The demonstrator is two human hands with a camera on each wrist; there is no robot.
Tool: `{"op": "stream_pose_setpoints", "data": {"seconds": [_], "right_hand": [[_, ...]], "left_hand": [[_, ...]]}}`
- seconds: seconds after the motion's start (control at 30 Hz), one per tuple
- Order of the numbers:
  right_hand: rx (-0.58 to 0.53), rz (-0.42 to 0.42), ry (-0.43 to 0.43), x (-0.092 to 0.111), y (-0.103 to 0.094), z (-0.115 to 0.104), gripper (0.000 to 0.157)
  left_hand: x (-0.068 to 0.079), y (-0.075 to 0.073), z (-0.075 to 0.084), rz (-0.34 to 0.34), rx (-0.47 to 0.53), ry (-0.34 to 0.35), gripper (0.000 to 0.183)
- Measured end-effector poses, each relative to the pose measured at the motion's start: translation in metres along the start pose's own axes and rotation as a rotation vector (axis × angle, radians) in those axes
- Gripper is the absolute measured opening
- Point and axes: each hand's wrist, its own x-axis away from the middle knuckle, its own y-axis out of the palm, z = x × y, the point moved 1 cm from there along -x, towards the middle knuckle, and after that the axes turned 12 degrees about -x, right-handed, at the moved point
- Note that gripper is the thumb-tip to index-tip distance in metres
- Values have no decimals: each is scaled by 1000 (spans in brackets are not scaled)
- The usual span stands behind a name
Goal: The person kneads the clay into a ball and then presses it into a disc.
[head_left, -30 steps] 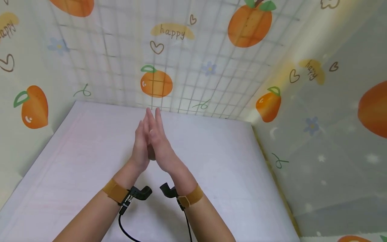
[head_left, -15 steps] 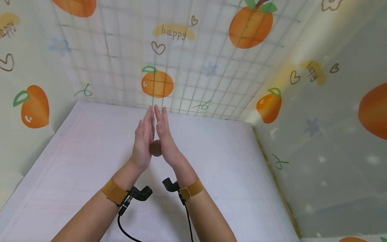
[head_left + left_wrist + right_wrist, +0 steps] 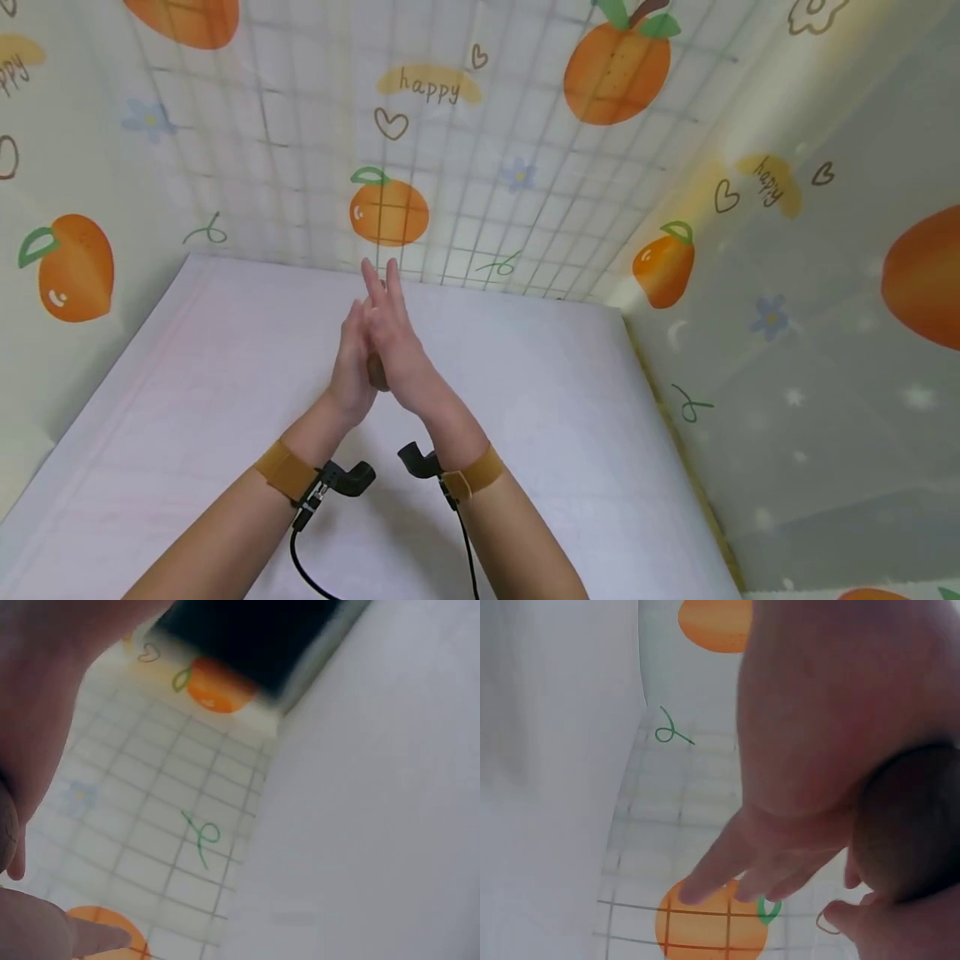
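Note:
A small brown ball (image 3: 378,375) sits between my two palms above the table, and the head view shows only part of it. My left hand (image 3: 349,358) presses it from the left with fingers extended upward. From the other side my right hand (image 3: 403,354) lies against it, its fingers also long and nearly straight. The right wrist view gives a larger look at the dark, rounded ball (image 3: 911,825) between the palms. Only a sliver of the ball (image 3: 6,829) appears at the left edge in the left wrist view.
A white tabletop (image 3: 540,417) spreads beneath the hands. Behind it stands a grid covered by fruit-printed cloth (image 3: 450,150), and similar cloth hangs at both sides. Each wrist has a brown strap (image 3: 287,473) with a small black camera (image 3: 348,478) and cable.
Half a second ago the right hand stood farther right and more of the ball showed. Now it has shifted left against the left hand, covering part of the ball. The view has moved slightly.

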Motion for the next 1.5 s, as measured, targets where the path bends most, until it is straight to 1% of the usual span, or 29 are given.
{"op": "stream_pose_setpoints", "data": {"seconds": [0.1,0.17,0.3,0.37,0.47,0.6,0.73,0.83,1.0,1.03,1.1,1.17,1.27,1.33,1.4,1.5], "right_hand": [[-16,29,23,-6,-5,4,68],[-34,43,35,-9,-9,9,67],[-61,23,55,-8,-17,20,65],[-77,3,51,-6,-20,24,62],[-102,-11,41,-3,-20,28,61],[-114,-11,29,2,-13,27,65],[-105,-19,20,9,-1,19,71],[-97,-31,15,11,6,12,73],[-37,-34,-1,8,7,5,75],[-16,-28,-5,7,7,4,76],[12,-12,-16,3,4,2,77],[15,6,-23,-2,0,2,78],[-22,39,-5,-7,-7,5,74],[-52,53,8,-9,-12,8,69],[-76,60,17,-10,-15,12,65],[-102,45,26,-9,-14,16,64]], "left_hand": [[5,4,-1,-14,15,-6,76],[6,7,1,-14,20,0,74],[8,8,8,9,13,28,78],[8,8,13,25,5,40,81],[6,5,18,43,7,59,84],[0,-1,19,41,8,67,85],[-6,-8,13,37,12,41,81],[-8,-10,5,31,25,17,80],[-3,-6,-14,-21,56,-35,77],[-2,-5,-17,-34,58,-39,77],[1,-2,-19,-55,62,-24,74],[4,1,-16,-71,72,-5,74],[8,5,-7,-90,84,18,73],[11,7,0,-92,87,15,73],[13,9,5,-86,85,22,76],[15,8,12,-42,94,38,79]]}}
